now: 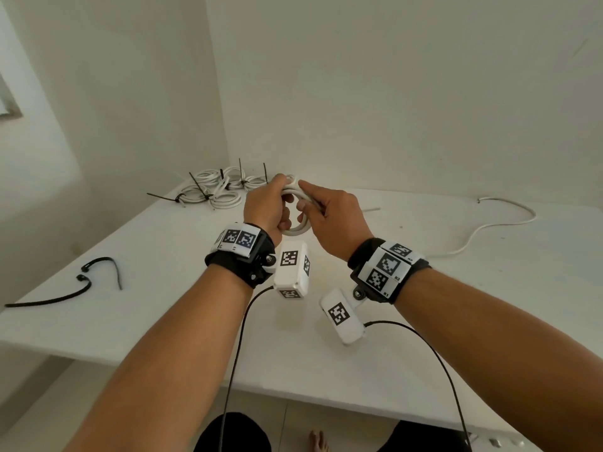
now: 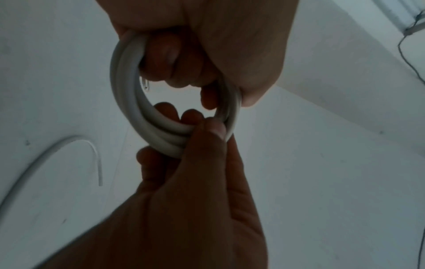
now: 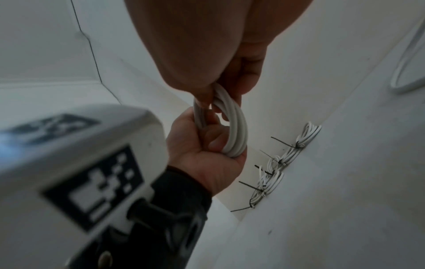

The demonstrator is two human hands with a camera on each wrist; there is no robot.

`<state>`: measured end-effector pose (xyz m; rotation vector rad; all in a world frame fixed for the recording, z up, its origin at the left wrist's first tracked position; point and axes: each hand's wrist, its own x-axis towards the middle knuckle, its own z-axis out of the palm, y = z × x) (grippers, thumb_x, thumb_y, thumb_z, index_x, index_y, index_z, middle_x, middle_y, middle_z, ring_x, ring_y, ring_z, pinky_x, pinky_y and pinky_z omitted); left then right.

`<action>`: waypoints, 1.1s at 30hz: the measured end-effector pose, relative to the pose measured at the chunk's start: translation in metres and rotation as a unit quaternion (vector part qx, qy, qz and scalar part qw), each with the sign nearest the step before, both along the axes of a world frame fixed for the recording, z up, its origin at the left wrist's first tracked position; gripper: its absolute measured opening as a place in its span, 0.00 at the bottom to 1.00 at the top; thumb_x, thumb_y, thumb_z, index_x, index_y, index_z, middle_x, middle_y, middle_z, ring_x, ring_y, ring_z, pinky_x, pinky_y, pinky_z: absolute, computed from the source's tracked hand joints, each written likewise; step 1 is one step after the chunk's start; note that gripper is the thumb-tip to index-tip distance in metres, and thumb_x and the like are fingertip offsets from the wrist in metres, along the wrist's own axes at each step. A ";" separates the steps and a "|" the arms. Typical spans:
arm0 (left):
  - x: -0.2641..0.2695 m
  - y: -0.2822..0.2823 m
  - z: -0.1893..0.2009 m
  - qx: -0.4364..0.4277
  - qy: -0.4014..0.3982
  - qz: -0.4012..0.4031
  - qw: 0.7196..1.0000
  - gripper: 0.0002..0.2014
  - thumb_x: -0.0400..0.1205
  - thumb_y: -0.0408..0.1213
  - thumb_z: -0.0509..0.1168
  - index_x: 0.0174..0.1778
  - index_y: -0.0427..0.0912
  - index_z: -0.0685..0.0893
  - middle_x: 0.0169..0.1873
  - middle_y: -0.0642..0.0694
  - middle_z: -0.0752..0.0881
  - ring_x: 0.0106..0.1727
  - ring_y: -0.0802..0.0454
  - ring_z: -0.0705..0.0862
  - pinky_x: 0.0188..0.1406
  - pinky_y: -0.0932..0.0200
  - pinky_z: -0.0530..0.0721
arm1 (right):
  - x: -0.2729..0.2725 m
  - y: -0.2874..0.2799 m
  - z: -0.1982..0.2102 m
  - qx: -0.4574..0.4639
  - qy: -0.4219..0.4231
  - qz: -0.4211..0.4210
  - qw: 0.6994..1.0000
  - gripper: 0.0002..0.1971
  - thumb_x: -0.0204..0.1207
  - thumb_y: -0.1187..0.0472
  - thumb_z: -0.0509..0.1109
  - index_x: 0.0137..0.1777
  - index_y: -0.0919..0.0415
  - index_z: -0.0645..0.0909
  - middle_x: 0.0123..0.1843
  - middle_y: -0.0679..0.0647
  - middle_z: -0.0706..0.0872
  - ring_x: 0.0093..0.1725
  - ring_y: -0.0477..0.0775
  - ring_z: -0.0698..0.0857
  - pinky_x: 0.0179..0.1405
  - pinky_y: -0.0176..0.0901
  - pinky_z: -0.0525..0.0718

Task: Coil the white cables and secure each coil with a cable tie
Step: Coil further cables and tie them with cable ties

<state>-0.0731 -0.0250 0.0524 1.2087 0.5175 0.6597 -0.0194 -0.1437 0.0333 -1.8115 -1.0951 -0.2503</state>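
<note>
1. Table (image 1: 424, 305) is carrying tied coils (image 1: 212, 189) at 11 o'clock, loose cable (image 1: 483, 228) at 2, black ties (image 1: 65, 285) at 9.
2. Left hand (image 1: 266, 207) and right hand (image 1: 332, 216) are each gripping the coil (image 1: 295, 228), fingers curled round it, above table centre.

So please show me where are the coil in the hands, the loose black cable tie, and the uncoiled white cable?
coil in the hands (image 2: 128, 102): left wrist view, left arc of loops.
loose black cable tie (image 1: 62, 296): head view, middle of strap.
uncoiled white cable (image 1: 509, 220): head view, its bend.
</note>
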 end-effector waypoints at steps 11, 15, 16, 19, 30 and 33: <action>-0.064 0.067 -0.006 -0.041 -0.002 0.025 0.999 0.17 0.80 0.35 0.67 0.26 0.43 0.70 0.19 0.50 0.65 0.16 0.55 0.60 0.19 0.64 0.57 | -0.034 0.071 -0.006 -0.039 -0.003 0.112 0.993 0.20 0.83 0.59 0.69 0.74 0.52 0.80 0.47 0.48 0.92 0.46 0.41 0.89 0.49 0.28 0.83; -0.100 0.103 -0.011 -0.068 -0.019 0.097 0.993 0.13 0.77 0.34 0.67 0.28 0.44 0.72 0.22 0.50 0.67 0.19 0.54 0.60 0.21 0.61 0.55 | -0.050 0.109 0.003 -0.102 0.042 0.186 0.976 0.22 0.85 0.45 0.63 0.75 0.52 0.79 0.59 0.47 0.90 0.54 0.45 0.87 0.55 0.41 0.85; -0.110 0.114 -0.013 -0.071 -0.020 0.118 0.990 0.13 0.77 0.34 0.67 0.28 0.44 0.72 0.22 0.49 0.66 0.19 0.54 0.60 0.21 0.62 0.55 | -0.054 0.119 0.003 -0.100 0.083 0.203 0.970 0.20 0.86 0.46 0.61 0.73 0.53 0.81 0.59 0.48 0.90 0.54 0.46 0.88 0.53 0.45 0.87; -0.145 0.148 -0.016 -0.072 -0.017 0.173 0.982 0.14 0.76 0.34 0.67 0.27 0.44 0.70 0.22 0.49 0.66 0.18 0.54 0.58 0.22 0.61 0.54 | -0.064 0.147 0.001 -0.144 0.084 0.198 0.966 0.13 0.85 0.56 0.66 0.61 0.58 0.89 0.49 0.49 0.92 0.48 0.45 0.90 0.47 0.46 0.88; -0.231 0.223 -0.037 -0.072 -0.001 0.279 0.957 0.14 0.73 0.36 0.68 0.26 0.45 0.71 0.24 0.48 0.68 0.20 0.53 0.59 0.21 0.60 0.58 | -0.121 0.254 -0.014 -0.376 -0.213 0.249 0.867 0.21 0.78 0.69 0.68 0.68 0.51 0.84 0.63 0.49 0.86 0.55 0.46 0.78 0.53 0.35 0.72; -0.238 0.231 -0.042 -0.075 0.004 0.281 0.957 0.14 0.74 0.37 0.69 0.26 0.45 0.71 0.23 0.49 0.68 0.20 0.53 0.59 0.20 0.61 0.58 | -0.123 0.271 -0.019 -0.401 -0.235 0.257 0.847 0.22 0.78 0.70 0.67 0.68 0.51 0.84 0.65 0.50 0.84 0.65 0.51 0.79 0.54 0.34 0.70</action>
